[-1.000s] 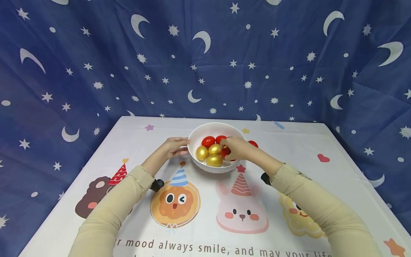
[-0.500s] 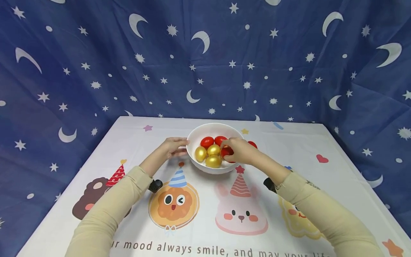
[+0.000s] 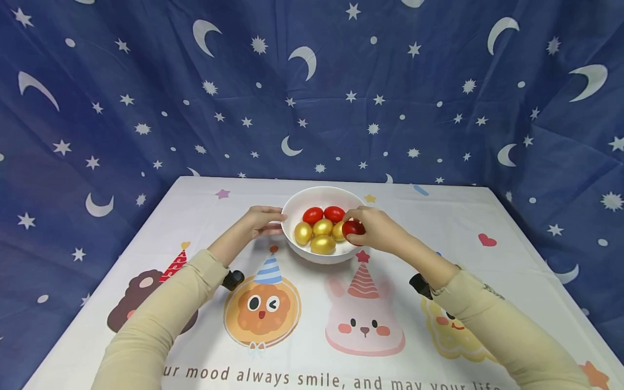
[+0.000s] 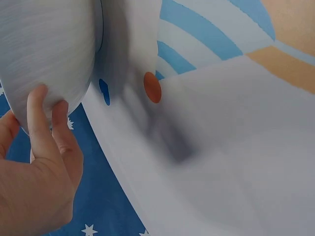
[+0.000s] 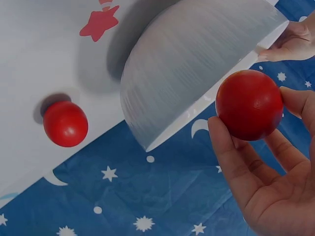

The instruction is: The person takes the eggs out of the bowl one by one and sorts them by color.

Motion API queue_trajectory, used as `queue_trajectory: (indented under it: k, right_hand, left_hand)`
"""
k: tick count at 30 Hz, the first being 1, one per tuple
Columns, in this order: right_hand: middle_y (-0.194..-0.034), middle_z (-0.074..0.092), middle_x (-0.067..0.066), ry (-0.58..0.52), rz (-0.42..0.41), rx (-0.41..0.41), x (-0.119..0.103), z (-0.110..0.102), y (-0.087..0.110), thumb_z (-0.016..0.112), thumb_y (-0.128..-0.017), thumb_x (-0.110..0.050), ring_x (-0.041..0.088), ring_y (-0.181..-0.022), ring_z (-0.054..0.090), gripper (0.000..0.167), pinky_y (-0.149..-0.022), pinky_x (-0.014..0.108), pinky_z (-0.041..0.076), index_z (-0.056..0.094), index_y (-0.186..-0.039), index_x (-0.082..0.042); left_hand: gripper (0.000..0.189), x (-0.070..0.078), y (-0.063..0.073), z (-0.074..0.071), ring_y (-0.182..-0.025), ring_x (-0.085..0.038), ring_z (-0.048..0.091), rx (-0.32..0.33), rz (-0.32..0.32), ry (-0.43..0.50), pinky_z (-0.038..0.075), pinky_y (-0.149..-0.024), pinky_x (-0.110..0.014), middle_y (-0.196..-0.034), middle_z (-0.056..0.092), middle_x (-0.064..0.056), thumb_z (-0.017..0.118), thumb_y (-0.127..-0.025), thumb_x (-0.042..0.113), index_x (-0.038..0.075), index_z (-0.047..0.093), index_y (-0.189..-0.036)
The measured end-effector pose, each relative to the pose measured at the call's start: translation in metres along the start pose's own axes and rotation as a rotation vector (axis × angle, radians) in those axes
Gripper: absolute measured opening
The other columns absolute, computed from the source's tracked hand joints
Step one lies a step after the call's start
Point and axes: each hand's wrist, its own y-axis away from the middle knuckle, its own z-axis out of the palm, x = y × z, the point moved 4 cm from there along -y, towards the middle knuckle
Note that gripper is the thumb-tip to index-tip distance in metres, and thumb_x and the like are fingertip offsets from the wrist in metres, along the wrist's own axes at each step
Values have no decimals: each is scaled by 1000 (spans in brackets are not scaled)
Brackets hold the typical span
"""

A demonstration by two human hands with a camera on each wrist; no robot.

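A white bowl [image 3: 322,193] holds two red eggs [image 3: 313,216] and several gold eggs [image 3: 323,245]. At its left side, my left hand [image 3: 265,221] holds the bowl, thumb by the rim and fingers against the outer wall; the left wrist view shows these fingertips [image 4: 37,91] on the wall. My right hand [image 3: 377,230] pinches another red egg [image 5: 250,104] between thumb and fingers, at the bowl's right rim. In the right wrist view that egg is up at rim level, apart from the eggs inside.
One more red egg [image 5: 66,124] lies on the table just right of the bowl, hidden behind my right hand in the head view. The white tablecloth [image 3: 307,303] carries printed cartoon figures. A dark blue curtain [image 3: 341,157] with moons and stars hangs behind.
My right hand has lifted the red egg from among the others and drawn it right toward the rim, uncovering a gold egg. My left hand stays at the bowl's left side.
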Motion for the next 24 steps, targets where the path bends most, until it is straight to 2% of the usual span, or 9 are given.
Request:
queue_trajectory:
  k: [6, 13, 20, 24]
  right_hand:
    - [-95, 66, 11, 1, -16, 23, 1, -6, 7, 74, -78, -8, 24, -86, 58, 31, -73, 30, 62, 65, -108, -1]
    - [-96, 66, 12, 5, -23, 53, 11, -11, 15, 73, -79, -8, 23, -83, 58, 30, -71, 32, 62, 64, -107, -1]
    - [-98, 65, 17, 38, 22, 132, 29, -17, 24, 71, -80, -8, 27, -85, 59, 30, -74, 38, 62, 63, -108, 1]
    - [-100, 65, 19, 34, 48, 150, 37, -21, 27, 71, -80, -8, 29, -86, 60, 31, -74, 41, 62, 63, -108, 1]
  left_hand:
    - [50, 2, -1, 0, -65, -8, 64, 5, 18, -15, 61, -79, -25, -136, 51, -17, 64, -89, 8, 5, 48, -137]
    - [48, 2, 0, -1, -65, -9, 64, 41, -1, -30, 60, -80, -25, -134, 54, -17, 63, -91, 12, 7, 50, -136]
    - [48, 0, -3, -1, -67, -10, 65, 25, 10, -17, 62, -68, -20, -135, 52, -18, 64, -90, 11, 5, 50, -135]
    - [47, -2, -5, 0, -72, -12, 65, 32, 9, -3, 62, -65, -19, -134, 53, -18, 65, -89, 11, 5, 52, -134]
